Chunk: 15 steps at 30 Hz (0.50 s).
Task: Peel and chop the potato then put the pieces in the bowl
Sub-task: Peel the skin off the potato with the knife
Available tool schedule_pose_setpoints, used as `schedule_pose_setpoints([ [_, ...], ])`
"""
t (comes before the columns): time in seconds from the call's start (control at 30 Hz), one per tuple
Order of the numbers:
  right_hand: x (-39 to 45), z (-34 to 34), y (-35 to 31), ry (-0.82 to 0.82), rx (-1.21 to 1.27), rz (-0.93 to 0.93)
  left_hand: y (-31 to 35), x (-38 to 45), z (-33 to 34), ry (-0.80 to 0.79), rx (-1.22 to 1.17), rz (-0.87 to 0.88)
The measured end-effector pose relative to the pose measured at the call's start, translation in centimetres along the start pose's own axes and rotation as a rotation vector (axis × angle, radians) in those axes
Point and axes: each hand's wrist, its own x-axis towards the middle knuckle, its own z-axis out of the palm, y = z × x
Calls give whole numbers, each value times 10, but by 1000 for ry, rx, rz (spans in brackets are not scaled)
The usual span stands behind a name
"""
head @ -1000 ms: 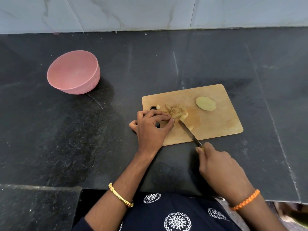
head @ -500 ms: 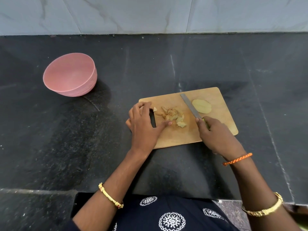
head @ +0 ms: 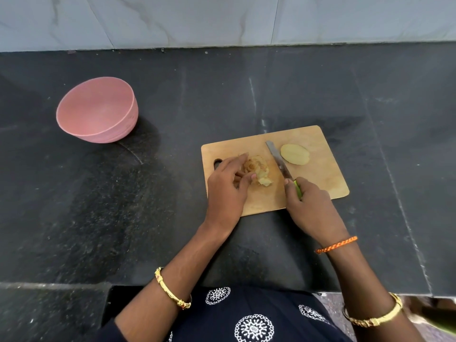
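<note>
bare dark counter (head: 172, 206) between bowl (head: 97, 111) and board (head: 328, 174), peel heap (head: 257, 169) mid-board

- bowl (head: 96, 110) sits far left, well apart from the cutting board (head: 325, 176)
- on the board: peel pile (head: 257, 169) left, knife (head: 278, 159) middle, potato half (head: 294, 154) right

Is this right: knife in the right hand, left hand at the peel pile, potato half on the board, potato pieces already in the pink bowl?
Not quite. The head view shows the pink bowl empty, with no pieces in it. The rest holds: right hand grips the knife, left hand is at the peel pile, potato half lies on the board.
</note>
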Motion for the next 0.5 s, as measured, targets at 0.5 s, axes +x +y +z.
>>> schedule_pose_setpoints([
  [0.5, -44, -1, 18, 59, -2, -36, -8, -7, 5, -51, 232, 196],
])
